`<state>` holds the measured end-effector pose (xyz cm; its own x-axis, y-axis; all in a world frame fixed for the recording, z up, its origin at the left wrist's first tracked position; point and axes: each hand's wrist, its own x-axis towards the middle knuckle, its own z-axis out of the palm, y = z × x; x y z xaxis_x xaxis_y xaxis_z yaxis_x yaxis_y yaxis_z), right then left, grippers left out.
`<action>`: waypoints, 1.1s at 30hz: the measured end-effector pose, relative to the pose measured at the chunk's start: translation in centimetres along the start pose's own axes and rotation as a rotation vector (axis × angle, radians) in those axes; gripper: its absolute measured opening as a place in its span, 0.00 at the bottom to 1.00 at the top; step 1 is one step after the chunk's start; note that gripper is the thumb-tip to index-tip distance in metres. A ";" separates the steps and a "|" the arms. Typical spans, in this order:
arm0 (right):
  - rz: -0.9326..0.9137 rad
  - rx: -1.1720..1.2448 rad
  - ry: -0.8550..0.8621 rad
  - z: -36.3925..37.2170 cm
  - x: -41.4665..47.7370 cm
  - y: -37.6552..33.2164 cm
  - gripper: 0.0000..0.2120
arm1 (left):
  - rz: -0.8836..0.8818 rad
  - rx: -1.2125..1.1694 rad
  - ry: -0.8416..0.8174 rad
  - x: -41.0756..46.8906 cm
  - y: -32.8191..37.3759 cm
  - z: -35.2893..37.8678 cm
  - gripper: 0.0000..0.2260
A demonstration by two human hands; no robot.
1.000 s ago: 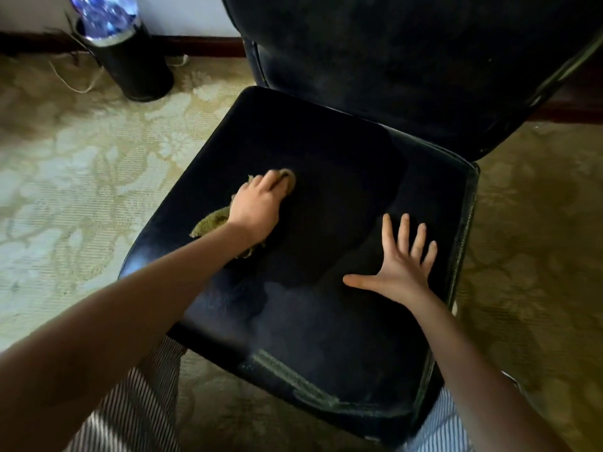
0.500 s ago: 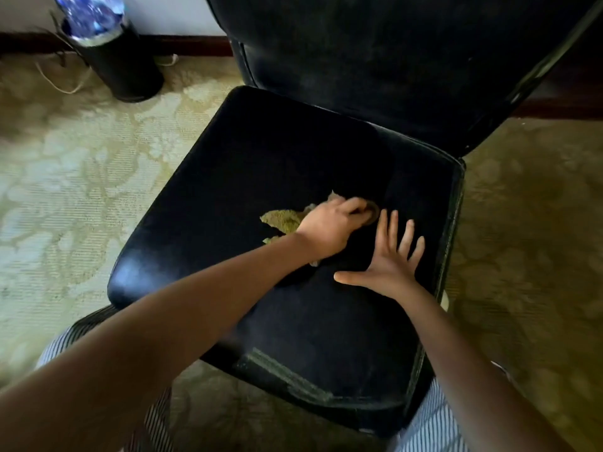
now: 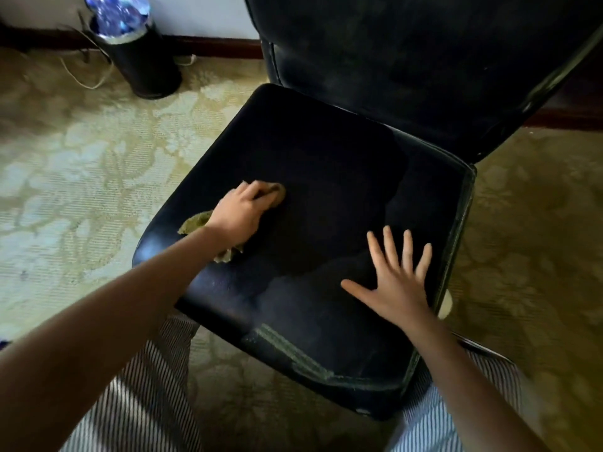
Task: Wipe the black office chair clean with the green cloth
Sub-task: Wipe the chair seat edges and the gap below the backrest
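On the seat's left part, the left hand (image 3: 243, 212) grips the green cloth (image 3: 195, 222), fingers curled over it. Most of the black office chair (image 3: 326, 164) seat lies rightward, where the right hand (image 3: 399, 283) rests flat, fingers spread.

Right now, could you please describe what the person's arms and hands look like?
The left arm and right arm are bare to the frame edge: no sleeves, gloves, watch or bracelet. The left hand and right hand carry no rings I can see. The only clothing is striped fabric, thin dark and light lines, below the arms.
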<state>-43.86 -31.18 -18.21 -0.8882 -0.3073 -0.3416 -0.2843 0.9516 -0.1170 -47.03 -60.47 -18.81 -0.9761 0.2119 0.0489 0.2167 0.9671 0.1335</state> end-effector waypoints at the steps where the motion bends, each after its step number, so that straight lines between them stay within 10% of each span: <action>1: -0.005 -0.010 -0.004 0.6 -0.9 -0.4 0.52 | -0.059 -0.023 0.016 0.3 0.0 0.0 0.21; 17: 0.066 0.125 -0.122 1.3 -2.2 -1.7 0.61 | 0.554 -0.146 0.001 -5.1 11.0 2.6 0.27; 29: 0.063 0.118 -0.194 1.3 -1.9 -2.3 0.62 | -0.208 -0.117 0.032 -1.5 2.6 0.2 0.21; 33: 0.062 0.120 -0.186 1.6 -1.9 -2.5 0.63 | -0.150 -0.168 0.022 0.0 7.4 0.9 0.21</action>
<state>-40.86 -32.97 -18.79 -0.8176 -0.2548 -0.5163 -0.1766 0.9645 -0.1964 -45.50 -53.22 -18.70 -0.9974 0.0623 0.0372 0.0707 0.9501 0.3039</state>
